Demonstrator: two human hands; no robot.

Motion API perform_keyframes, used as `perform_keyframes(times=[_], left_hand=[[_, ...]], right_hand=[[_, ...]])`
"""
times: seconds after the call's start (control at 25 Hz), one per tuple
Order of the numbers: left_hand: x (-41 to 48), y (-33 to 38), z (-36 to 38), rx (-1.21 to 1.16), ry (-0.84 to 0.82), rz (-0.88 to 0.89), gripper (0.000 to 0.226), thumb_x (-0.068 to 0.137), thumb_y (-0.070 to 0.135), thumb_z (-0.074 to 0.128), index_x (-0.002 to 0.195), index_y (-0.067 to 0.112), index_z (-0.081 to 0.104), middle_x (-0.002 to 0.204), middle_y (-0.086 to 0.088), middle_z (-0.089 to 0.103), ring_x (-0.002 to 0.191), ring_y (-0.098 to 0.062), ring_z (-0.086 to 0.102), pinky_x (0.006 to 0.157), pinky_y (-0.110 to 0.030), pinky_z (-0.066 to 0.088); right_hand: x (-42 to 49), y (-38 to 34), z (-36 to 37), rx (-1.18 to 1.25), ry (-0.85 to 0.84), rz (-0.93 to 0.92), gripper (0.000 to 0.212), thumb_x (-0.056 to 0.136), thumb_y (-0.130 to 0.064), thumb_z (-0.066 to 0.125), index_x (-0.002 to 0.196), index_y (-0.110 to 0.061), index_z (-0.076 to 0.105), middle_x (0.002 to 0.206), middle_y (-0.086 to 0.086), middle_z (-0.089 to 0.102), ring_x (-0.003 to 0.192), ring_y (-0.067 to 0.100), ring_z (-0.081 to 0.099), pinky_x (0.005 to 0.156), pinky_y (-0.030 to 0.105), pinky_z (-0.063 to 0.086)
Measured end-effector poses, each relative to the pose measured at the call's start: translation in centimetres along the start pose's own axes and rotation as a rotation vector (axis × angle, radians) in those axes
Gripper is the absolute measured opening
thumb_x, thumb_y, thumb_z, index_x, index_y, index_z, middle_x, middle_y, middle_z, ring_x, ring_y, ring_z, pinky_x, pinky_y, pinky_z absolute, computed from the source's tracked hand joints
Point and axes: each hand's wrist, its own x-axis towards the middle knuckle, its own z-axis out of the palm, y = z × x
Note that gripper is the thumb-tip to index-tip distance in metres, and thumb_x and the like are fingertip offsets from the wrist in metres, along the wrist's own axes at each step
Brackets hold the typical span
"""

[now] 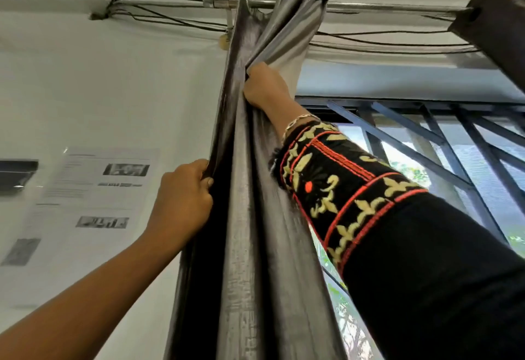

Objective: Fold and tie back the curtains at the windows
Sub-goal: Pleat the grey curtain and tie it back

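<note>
So my left hand (181, 200) and right hand (262, 85) both grip the shiny grey fabric curtain (244, 189), bunched into pleats beside the barred window (440, 143); no tie on it yet

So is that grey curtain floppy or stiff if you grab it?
Probably floppy: the grey curtain bunches into soft folds where the right hand and left hand grip it. Its sheen suggests it may be slippery.
</note>
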Motion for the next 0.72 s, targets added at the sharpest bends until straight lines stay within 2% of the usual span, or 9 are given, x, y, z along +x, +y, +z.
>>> perform_keyframes(times=[0.12,0.2,0.36,0.44,0.52,0.6,0.64,0.72], left_hand=[[-0.4,0.4,0.2,-0.025,-0.004,-0.015,0.013,0.091,0.000,0.047,0.092,-0.003,0.060,0.078,-0.017,0.058,0.064,-0.021,0.044,0.052,-0.031,0.018],[-0.7,0.7,0.6,-0.020,0.006,-0.014,0.015,0.092,0.002,0.046,0.096,-0.002,0.061,0.078,-0.011,0.052,0.065,-0.018,0.041,0.052,-0.026,0.018],[-1.2,1.0,1.2,-0.006,0.013,-0.051,0.018,0.093,0.003,0.045,0.100,-0.004,0.061,0.083,-0.014,0.054,0.074,-0.021,0.043,0.063,-0.022,0.025],[-1.3,0.9,1.3,0.032,0.003,-0.063,0.018,0.093,0.003,0.045,0.096,-0.007,0.060,0.082,-0.018,0.053,0.071,-0.024,0.042,0.060,-0.020,0.022],[-1.5,1.1,1.1,0.082,-0.016,-0.098,0.020,0.094,0.006,0.045,0.094,-0.009,0.058,0.089,-0.029,0.057,0.078,-0.037,0.049,0.064,-0.025,0.023],[-1.4,1.3,0.7,0.126,-0.041,-0.125,0.021,0.094,0.008,0.045,0.092,-0.010,0.056,0.095,-0.036,0.057,0.089,-0.045,0.053,0.065,-0.032,0.026],[-1.4,1.6,0.5,0.146,-0.053,-0.128,0.021,0.094,0.008,0.045,0.091,-0.010,0.055,0.095,-0.037,0.056,0.091,-0.047,0.053,0.065,-0.033,0.027],[-1.6,2.5,-0.2,0.196,-0.070,-0.126,0.021,0.094,0.006,0.044,0.089,-0.011,0.054,0.096,-0.038,0.056,0.092,-0.048,0.052,0.065,-0.034,0.028]], right_hand=[[-2.1,3.9,-1.1,-0.081,0.004,0.029,0.034,0.094,-0.009,0.036,0.122,0.000,0.053,0.128,0.022,0.053,0.119,0.034,0.050,0.094,0.033,0.039],[-4.0,6.5,-2.4,-0.132,0.001,0.054,0.031,0.093,-0.007,0.039,0.118,0.001,0.054,0.123,0.022,0.055,0.114,0.033,0.052,0.084,0.033,0.040],[-8.2,10.2,-5.0,-0.254,0.026,0.169,0.023,0.089,-0.005,0.042,0.107,-0.002,0.056,0.114,0.022,0.058,0.108,0.037,0.054,0.073,0.032,0.035],[-10.1,11.7,-6.2,-0.224,0.026,0.246,0.013,0.087,-0.005,0.044,0.093,-0.002,0.055,0.104,0.023,0.057,0.105,0.038,0.054,0.071,0.031,0.034],[-12.0,13.5,-7.1,-0.143,0.038,0.358,0.012,0.084,-0.009,0.049,0.092,-0.005,0.057,0.096,0.019,0.057,0.098,0.035,0.057,0.071,0.031,0.038],[-14.1,15.4,-7.6,-0.009,0.020,0.474,0.025,0.079,-0.014,0.056,0.102,-0.006,0.060,0.096,0.018,0.062,0.090,0.034,0.062,0.075,0.039,0.051],[-15.3,16.2,-7.7,0.036,-0.004,0.517,0.026,0.077,-0.016,0.057,0.101,-0.005,0.060,0.095,0.019,0.064,0.088,0.036,0.064,0.077,0.045,0.054],[-18.1,17.6,-7.4,0.084,-0.095,0.582,0.013,0.077,-0.015,0.057,0.087,-0.007,0.057,0.091,0.022,0.065,0.081,0.038,0.066,0.075,0.051,0.056]])
